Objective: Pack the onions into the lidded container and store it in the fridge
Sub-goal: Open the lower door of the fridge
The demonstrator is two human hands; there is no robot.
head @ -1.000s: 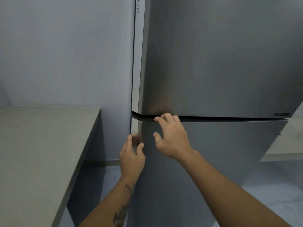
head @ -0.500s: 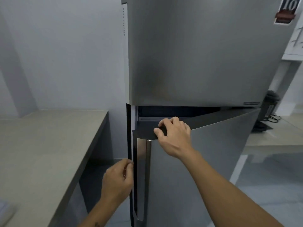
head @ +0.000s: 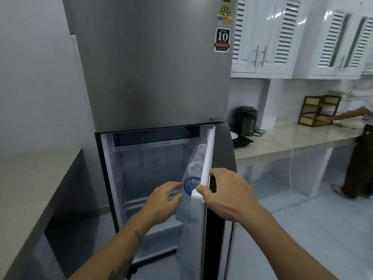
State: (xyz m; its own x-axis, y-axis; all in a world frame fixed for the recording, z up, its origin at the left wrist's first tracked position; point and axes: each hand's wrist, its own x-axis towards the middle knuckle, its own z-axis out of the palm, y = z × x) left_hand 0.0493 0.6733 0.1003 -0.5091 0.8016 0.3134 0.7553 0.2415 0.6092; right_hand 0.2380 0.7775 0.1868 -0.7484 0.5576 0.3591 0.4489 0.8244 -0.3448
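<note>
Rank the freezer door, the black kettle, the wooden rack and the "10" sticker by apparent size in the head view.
1. freezer door
2. wooden rack and black kettle: look alike, unranked
3. "10" sticker

A sticker (head: pixel 222 39) on the fridge (head: pixel 153 63) reads "10".

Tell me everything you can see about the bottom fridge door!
The lower fridge door is swung wide open to the right, so it shows nearly edge-on. Its outside looks like dark, shiny grey metal; its inner side is white plastic with a pale rim. Round-lidded tubs sit in its inner shelf, one lid blue, one white. The right hand grips the door's top edge, thumb on the white rim. The left hand is open beside the inner shelf; whether it touches is unclear.
</note>
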